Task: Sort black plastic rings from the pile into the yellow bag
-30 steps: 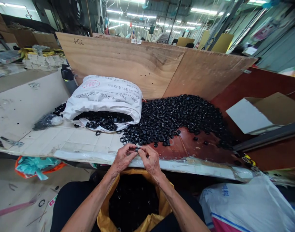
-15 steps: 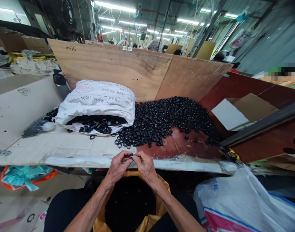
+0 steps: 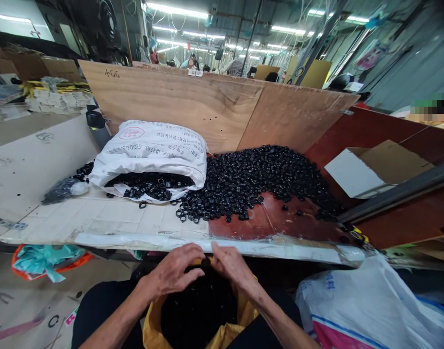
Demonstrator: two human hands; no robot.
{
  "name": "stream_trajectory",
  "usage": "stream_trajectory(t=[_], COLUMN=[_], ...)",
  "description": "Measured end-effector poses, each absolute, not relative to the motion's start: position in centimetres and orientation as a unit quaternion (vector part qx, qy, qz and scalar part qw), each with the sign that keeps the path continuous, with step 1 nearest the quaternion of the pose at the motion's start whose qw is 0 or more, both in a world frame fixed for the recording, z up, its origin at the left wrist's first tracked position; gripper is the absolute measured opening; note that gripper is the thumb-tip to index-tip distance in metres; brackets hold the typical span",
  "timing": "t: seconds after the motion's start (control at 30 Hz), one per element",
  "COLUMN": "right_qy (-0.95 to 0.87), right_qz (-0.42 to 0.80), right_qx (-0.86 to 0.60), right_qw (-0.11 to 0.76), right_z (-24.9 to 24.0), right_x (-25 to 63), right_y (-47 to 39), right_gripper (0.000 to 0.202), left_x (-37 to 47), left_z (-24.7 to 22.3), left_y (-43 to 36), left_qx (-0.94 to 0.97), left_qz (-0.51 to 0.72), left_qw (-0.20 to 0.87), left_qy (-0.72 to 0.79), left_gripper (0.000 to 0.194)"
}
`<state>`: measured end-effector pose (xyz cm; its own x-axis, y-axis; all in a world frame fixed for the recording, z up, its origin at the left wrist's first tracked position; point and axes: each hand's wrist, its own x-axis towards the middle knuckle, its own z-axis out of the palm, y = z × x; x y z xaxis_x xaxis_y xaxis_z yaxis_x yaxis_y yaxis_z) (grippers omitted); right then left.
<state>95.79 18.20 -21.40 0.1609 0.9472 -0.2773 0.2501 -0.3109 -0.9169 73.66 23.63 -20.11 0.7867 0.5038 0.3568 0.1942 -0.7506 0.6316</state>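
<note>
Over the mouth of a yellow sack (image 3: 154,317) filled with a mass of small black pieces, my left hand (image 3: 178,271) is open, its thumb and fingers apart. My right hand (image 3: 231,264) faces it with fingers stretched out and open; its thumb is hidden. Between the two hands shows one small black piece (image 3: 206,262), apparently loose; whether it touches a fingertip I cannot tell. Beyond the hands, a heap of small black ring-shaped parts (image 3: 258,169) lies on the bench. A white woven sack (image 3: 152,150) on its side spills similar rings from its mouth.
Wooden boards (image 3: 192,104) wall the bench at the back. A white-taped front edge (image 3: 145,242) runs before me. An open cardboard box (image 3: 360,169) and a dark metal bar (image 3: 396,191) are at right. A white plastic sack (image 3: 345,295) stands by my right leg.
My hands were pinching a small black ring together at the bench edge. They have come down over the yellow sack, moved apart, and let go of the ring.
</note>
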Motion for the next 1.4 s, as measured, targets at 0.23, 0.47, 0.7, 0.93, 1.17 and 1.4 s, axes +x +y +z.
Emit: stream_trajectory(t=[0.23, 0.47, 0.7, 0.93, 1.17, 1.4], right_qy=[-0.572, -0.628, -0.543, -0.461, -0.538, -0.572], right_qz=[0.002, 0.004, 0.261, 0.417, 0.300, 0.273], right_qx=[-0.741, -0.695, -0.591, -0.527, -0.511, -0.522], right_qw=[0.352, 0.349, 0.536, 0.579, 0.599, 0.570], right_z=[-22.2, -23.7, -23.2, -23.3, -22.1, -22.7], right_x=[100.9, 100.7, 97.7, 95.0, 94.7, 94.6], right_y=[24.2, 24.7, 24.6, 24.6, 24.2, 24.2], right_gripper=[0.024, 0.009, 0.022, 0.039, 0.026, 0.022], left_x=[77.7, 79.3, 78.2, 77.5, 77.6, 77.7], left_z=[-20.5, -22.6, -23.9, -23.5, -23.2, -23.1], left_y=[29.1, 30.0, 30.5, 30.8, 30.6, 30.1], left_qx=[0.818, 0.818, 0.740, 0.660, 0.706, 0.655], left_qz=[0.282, 0.274, 0.408, 0.443, 0.474, 0.454], left_qw=[0.184, 0.155, 0.382, 0.516, 0.430, 0.511], left_qy=[0.466, 0.482, 0.375, 0.319, 0.304, 0.323], left_gripper=[0.020, 0.010, 0.019, 0.028, 0.023, 0.032])
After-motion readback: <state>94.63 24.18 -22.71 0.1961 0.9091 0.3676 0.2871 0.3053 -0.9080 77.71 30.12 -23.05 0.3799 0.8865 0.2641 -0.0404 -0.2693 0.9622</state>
